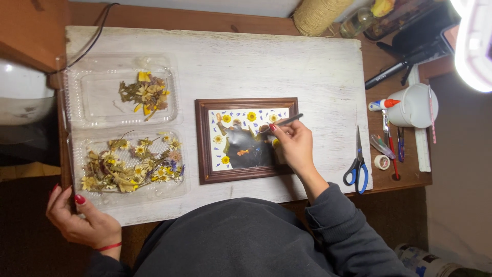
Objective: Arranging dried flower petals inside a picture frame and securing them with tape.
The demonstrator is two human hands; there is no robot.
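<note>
I am placing dried flowers in the brown wooden picture frame [248, 140] in the middle of the white counter [287, 61]. My right hand [293, 143] is pinching thin metal tweezers [282, 122] over it, fingers closed tight. Next I judge I need a gentle, steady touch. My left hand [82, 218] is gripping the counter edge by the clear plastic tray of dried flowers [130, 164].

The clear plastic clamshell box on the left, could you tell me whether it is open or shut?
Open. The clear plastic clamshell box lies spread flat on the white board, both halves facing up with dried flowers uncovered in each.
</note>
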